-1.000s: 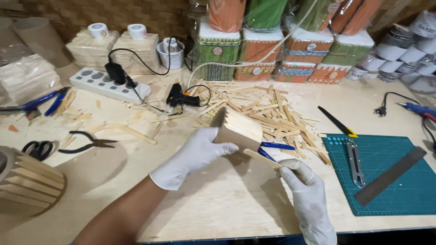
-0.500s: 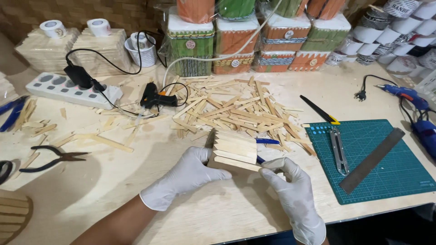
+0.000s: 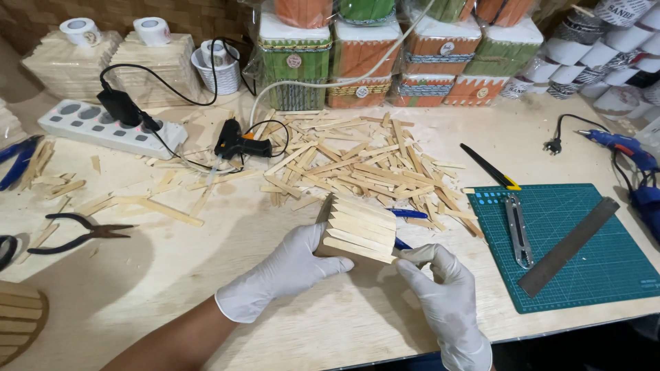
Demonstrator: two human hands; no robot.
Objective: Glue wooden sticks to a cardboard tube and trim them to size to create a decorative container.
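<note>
i work at a pale wooden table [image 3: 172, 275] before a woven wall at the top of the frame. loose wooden sticks [image 3: 357, 161] lie scattered at centre, a black glue gun [image 3: 237, 145] just left of them, a white power strip [image 3: 110, 127] at upper left, black pliers [image 3: 75, 232] at left. a green cutting mat [image 3: 584, 268] at right carries a metal ruler [image 3: 569, 246] and a utility knife [image 3: 517, 230]. wrapped orange and green boxes [image 3: 385, 55] with round labels stand along the top. both my hands wear white gloves. my left hand [image 3: 282, 271] clasps the left side of a small stick-built panel [image 3: 359, 228] at lower centre; my right hand [image 3: 440, 288] pinches its lower right corner, fingers closed on it.
</note>
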